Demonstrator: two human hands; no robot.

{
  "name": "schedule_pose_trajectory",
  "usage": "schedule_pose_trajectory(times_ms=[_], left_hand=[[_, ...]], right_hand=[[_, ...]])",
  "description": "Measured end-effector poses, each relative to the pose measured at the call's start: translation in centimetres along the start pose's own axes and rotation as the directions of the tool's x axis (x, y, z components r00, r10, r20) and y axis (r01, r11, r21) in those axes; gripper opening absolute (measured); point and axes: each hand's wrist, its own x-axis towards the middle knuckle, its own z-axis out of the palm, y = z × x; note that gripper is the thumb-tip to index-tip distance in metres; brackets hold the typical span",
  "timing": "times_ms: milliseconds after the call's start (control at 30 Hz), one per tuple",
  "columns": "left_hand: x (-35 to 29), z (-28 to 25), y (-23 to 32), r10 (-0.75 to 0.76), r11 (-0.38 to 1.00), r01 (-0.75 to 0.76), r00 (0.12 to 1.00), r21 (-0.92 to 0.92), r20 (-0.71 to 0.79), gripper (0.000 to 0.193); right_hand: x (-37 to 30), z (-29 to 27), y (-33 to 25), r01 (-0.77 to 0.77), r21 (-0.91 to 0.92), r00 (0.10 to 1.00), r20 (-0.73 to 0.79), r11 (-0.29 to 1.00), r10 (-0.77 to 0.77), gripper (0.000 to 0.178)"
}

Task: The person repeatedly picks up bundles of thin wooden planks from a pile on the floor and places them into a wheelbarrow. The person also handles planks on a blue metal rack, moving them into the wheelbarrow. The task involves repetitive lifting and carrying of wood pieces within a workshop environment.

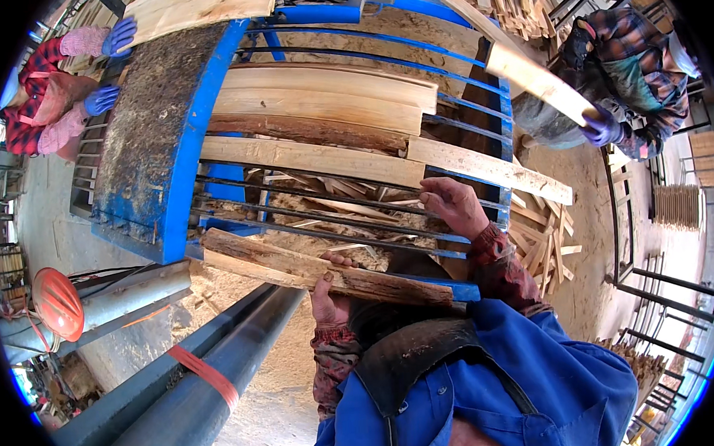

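My left hand [329,301] is closed around the middle of a bark-edged wood slab [294,263], thumb on the near side and fingertips over the far side. The slab lies crosswise along the near end of the bars, close to my body. Farther right, my right hand [459,208] is bare, its fingers apart and lightly bent. Its fingertips are at the near edge of a pale board [313,159], by the spot where a second pale strip [491,167] meets it. Whether they touch the wood is hard to tell.
Wide planks [318,100] lie across the dark bars of a blue machine frame [195,143]. At left, a person's gloved hand [102,100] is near the machine; at right, another person holds a long board [539,80]. Scrap strips [540,246] and a pipe [196,393] are nearby.
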Motion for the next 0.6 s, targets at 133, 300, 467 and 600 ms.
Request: schedule_pose_trajectory(times_ms=[133,300,467,600], left_hand=[[0.1,0.2,0.0,0.009,1.000,-0.009,1.000,-0.008,0.006,0.051],[0.1,0.3,-0.2,0.041,0.999,-0.041,0.999,-0.002,0.003,0.047],[0.0,0.5,-0.1,0.041,0.999,-0.040,0.999,0.017,-0.022,0.046],[0.0,0.4,-0.2,0.040,0.999,-0.040,0.999,0.002,-0.019,0.046]], right_hand=[[0.7,-0.6,0.6,0.037,0.065,0.997,-0.067,0.997,-0.032,0.031],[0.4,-0.9,0.2,0.020,0.056,0.998,-0.055,0.998,-0.017,0.030],[-0.2,-0.9,0.3,-0.042,0.017,0.999,-0.006,0.999,0.042,0.027],[0.2,-0.7,0.2,-0.046,0.013,0.999,0.021,0.999,0.045,0.029]])
